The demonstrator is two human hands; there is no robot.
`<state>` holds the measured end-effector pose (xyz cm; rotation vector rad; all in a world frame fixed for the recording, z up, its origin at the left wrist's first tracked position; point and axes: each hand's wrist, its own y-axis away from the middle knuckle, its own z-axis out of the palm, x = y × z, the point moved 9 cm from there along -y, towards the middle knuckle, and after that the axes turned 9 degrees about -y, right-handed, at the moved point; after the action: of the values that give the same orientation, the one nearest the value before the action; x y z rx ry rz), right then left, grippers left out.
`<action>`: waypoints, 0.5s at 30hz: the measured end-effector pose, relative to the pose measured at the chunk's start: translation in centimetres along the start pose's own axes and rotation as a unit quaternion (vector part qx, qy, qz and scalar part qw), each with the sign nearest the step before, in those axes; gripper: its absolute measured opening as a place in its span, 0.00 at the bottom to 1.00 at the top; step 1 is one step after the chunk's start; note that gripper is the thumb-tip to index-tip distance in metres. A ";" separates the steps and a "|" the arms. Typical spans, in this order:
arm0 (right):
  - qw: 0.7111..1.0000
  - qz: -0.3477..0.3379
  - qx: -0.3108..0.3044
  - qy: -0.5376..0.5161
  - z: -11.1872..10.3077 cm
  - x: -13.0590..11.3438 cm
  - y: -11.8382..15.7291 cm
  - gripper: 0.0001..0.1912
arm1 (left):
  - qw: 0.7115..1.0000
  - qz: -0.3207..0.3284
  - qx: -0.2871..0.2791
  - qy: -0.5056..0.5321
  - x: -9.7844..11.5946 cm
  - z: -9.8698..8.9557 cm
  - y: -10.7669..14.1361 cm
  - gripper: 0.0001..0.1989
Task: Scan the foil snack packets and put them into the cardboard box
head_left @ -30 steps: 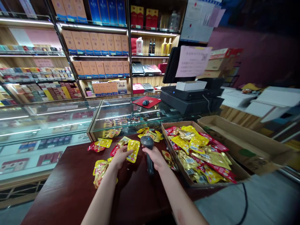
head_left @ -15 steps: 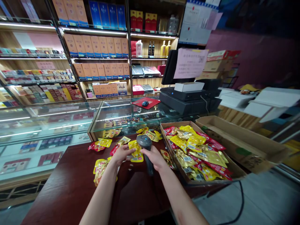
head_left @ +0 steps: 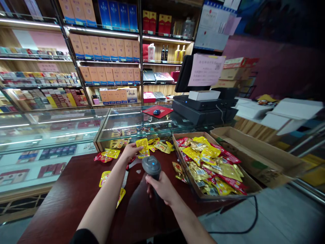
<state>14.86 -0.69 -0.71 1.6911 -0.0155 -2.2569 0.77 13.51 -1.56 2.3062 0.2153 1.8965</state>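
Gripping a grey handheld barcode scanner (head_left: 151,167), the right hand (head_left: 161,188) is closed firmly around it on my feed, with the scanner's head tilted up above the knuckles and a small blue light showing. The left hand (head_left: 130,151) is stretched toward the far side of the counter, its fingers (head_left: 134,146) partly closed on the lower edge of a yellow foil packet (head_left: 142,147). From here I can't tell how firm that hold is.

That packet sits tilted up near the far edge of a dark red wooden counter (head_left: 58,200). More loose snack packets (head_left: 111,153) lie around it, mostly yellow, some red, to the left and far side of my hands, and two yellow ones (head_left: 105,178) sit nearer on the left. Just right of the scanner is a cardboard tray (head_left: 186,162), heaped with red and gold packets (head_left: 210,169) — and an open cardboard box (head_left: 256,159) touches its right side.

Beyond the counter stands a glass display case (head_left: 132,130), topped by a red mat (head_left: 149,112) and a black cash register (head_left: 203,110) — shelves of boxed liquor (head_left: 109,51) fill the far wall.
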 end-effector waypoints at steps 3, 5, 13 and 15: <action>1.000 0.000 0.006 0.023 0.1 0.4 -0.2 0.13 | 1.000 0.003 0.000 0.002 0.5 0.0 -0.1 0.25; 0.999 0.001 0.013 0.033 0.1 0.5 -0.2 0.13 | 1.000 0.004 -0.003 0.001 0.6 0.0 -0.2 0.26; 0.999 -0.012 0.016 0.050 0.3 0.7 -0.4 0.16 | 1.000 0.009 -0.019 -0.002 0.7 -0.1 -0.9 0.29; 0.999 -0.010 0.017 0.044 0.5 0.8 -0.4 0.16 | 1.000 0.013 -0.022 0.002 0.9 0.0 -0.9 0.29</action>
<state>14.10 -0.58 -1.34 1.8151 -0.0161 -2.2053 0.98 14.57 -0.88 2.2880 0.1428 1.8988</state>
